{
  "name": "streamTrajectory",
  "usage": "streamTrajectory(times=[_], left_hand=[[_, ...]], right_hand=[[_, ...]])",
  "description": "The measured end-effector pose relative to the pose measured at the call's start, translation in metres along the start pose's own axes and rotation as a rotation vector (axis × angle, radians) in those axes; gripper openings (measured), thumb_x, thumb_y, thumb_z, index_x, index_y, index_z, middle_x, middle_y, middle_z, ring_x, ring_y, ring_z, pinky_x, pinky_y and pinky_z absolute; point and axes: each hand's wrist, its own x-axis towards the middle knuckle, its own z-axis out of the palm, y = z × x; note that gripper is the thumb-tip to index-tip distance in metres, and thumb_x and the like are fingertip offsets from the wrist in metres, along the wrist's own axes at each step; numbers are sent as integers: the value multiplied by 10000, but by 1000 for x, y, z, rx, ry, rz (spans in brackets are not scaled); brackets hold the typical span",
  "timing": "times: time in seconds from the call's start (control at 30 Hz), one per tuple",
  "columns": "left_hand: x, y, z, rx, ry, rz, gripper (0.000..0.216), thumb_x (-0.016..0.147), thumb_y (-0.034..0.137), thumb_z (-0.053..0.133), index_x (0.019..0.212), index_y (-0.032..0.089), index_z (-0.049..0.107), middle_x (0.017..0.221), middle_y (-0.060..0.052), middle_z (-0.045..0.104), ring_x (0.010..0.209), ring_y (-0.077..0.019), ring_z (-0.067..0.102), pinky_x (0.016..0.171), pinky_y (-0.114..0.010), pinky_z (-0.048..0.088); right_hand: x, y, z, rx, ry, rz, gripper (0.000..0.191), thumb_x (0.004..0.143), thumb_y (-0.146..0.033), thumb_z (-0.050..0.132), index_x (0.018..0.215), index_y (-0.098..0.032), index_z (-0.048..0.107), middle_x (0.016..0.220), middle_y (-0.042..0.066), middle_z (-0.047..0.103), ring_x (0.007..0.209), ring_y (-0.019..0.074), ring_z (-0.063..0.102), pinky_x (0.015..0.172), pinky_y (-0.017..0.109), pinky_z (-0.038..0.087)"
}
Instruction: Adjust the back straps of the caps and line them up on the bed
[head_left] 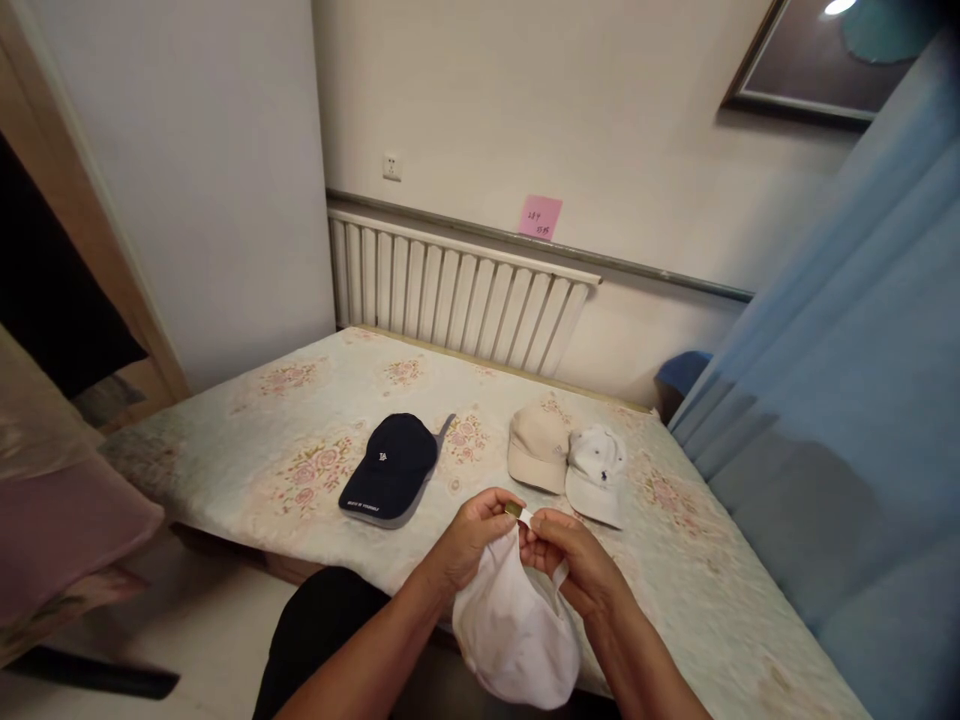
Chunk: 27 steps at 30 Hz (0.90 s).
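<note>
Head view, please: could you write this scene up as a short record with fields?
Left hand: pinches the brass buckle of the held white cap
Right hand: pinches its strap beside the buckle
Bed: navy cap; beige cap touching a second white cap
Wall: radiator, pink note above it

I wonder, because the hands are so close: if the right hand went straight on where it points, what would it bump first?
Probably the left hand: the right hand points at it along the strap they both pinch.
</note>
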Motion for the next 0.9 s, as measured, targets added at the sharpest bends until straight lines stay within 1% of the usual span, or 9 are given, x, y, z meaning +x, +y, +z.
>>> streamTrajectory(times=[0.17, 0.37, 0.57, 0.67, 0.77, 0.9], left_hand=[[0, 2, 2, -16, -11, -25, 195, 739, 195, 647, 922, 140, 610, 786, -15, 623, 705, -117, 562, 693, -236, 415], [-3, 2, 2, 59, -12, -23, 189, 725, 208, 663, 890, 130, 617, 786, -16, 617, 725, -120, 554, 718, -241, 413], [-3, 1, -3, 30, 6, -34, 199, 736, 211, 653, 915, 138, 608, 752, -2, 606, 695, -107, 546, 698, -226, 401], [-3, 0, -3, 22, 31, -35, 200, 726, 203, 663, 908, 138, 610, 768, 1, 603, 694, -99, 542, 682, -209, 394], [-4, -2, 0, 14, -9, -52, 205, 735, 214, 655, 917, 138, 600, 758, -12, 616, 681, -117, 559, 683, -236, 412], [-5, -2, 5, -7, -45, -39, 205, 745, 242, 647, 912, 138, 589, 732, -26, 627, 664, -144, 575, 680, -277, 434]], right_hand=[[2, 0, 2, -23, 11, -7, 158, 643, -252, 717, 589, -143, 616, 594, 7, 611, 527, 102, 551, 571, 239, 433], [3, 3, 4, -109, 61, 7, 212, 630, -296, 731, 572, -146, 593, 569, -9, 587, 501, 88, 530, 556, 230, 421], [-1, 3, -5, -160, 40, -1, 262, 707, -402, 692, 705, -147, 634, 621, 17, 623, 542, 96, 540, 584, 234, 419], [-2, 2, -8, -189, 43, -12, 242, 693, -372, 706, 660, -150, 615, 607, 14, 618, 540, 94, 529, 575, 228, 402], [-2, 2, -7, -198, 38, -23, 231, 667, -335, 722, 609, -149, 598, 577, 11, 611, 523, 88, 508, 556, 220, 376], [1, 2, -1, -182, 35, -34, 235, 659, -342, 725, 603, -148, 603, 550, 4, 596, 505, 83, 483, 540, 218, 348]])
